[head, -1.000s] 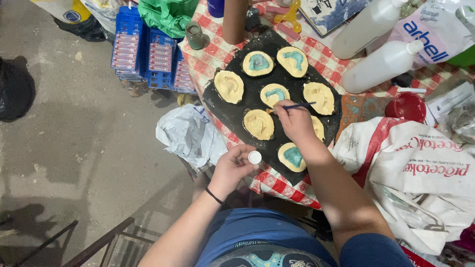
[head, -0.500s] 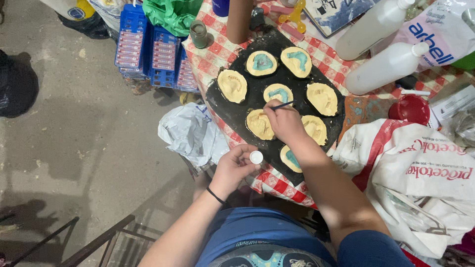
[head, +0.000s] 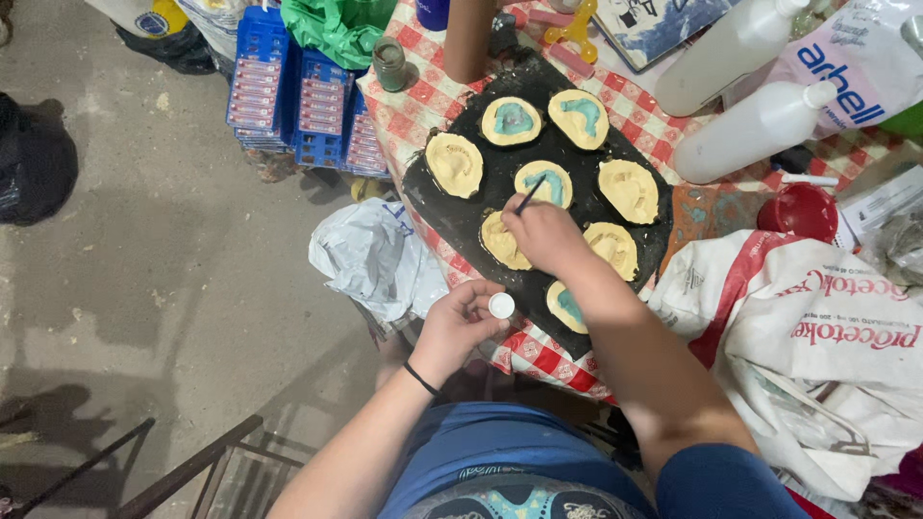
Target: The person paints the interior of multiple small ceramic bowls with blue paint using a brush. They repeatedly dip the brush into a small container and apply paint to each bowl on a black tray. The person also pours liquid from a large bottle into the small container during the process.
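Observation:
A black board (head: 452,207) lies on a red-checked tablecloth (head: 423,91) and carries several pale yellow moulds, some with teal paint in their hollows. My right hand (head: 543,235) grips a thin dark brush (head: 528,197) whose tip touches the teal-painted centre mould (head: 544,183). The hand covers part of the mould (head: 498,240) beneath it. My left hand (head: 463,322) hovers off the table's near edge, holding a small round white cap or pot (head: 501,306) between thumb and fingers. A black band sits on that wrist.
Two white squeeze bottles (head: 750,130) lie at the back right beside a red lid (head: 798,211). A large white printed sack (head: 817,346) fills the right side. Blue crates (head: 288,91), a white plastic bag (head: 370,255) and a green bag (head: 332,29) sit on the concrete floor.
My right hand has shifted slightly, bringing the brush tip onto the centre mould. My left hand has stayed by the table edge with the white cap.

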